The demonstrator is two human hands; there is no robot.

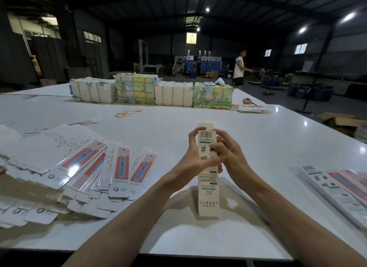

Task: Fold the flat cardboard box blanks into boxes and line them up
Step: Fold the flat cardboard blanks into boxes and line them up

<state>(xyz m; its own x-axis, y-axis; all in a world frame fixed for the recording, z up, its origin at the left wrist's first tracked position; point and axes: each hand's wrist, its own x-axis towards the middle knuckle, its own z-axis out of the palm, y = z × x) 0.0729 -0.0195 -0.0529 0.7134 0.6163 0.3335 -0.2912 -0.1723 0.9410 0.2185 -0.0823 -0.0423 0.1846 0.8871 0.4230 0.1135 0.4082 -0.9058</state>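
A tall, narrow box [208, 189] stands upright on the white tabletop [178, 119], in the centre near the front edge. The left grip [195, 153] and right grip [231, 154] both curl round its upper half, by the barcode. Flat blanks [79, 167] fan out at left. Long printed cartons [337, 185] lie at right.

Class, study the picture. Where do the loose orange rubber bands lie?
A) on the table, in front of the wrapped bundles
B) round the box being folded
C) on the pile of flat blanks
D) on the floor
A: the rubber bands lie loose on the white table just before the row of wrapped bundles, apart from the flat blanks and the box.
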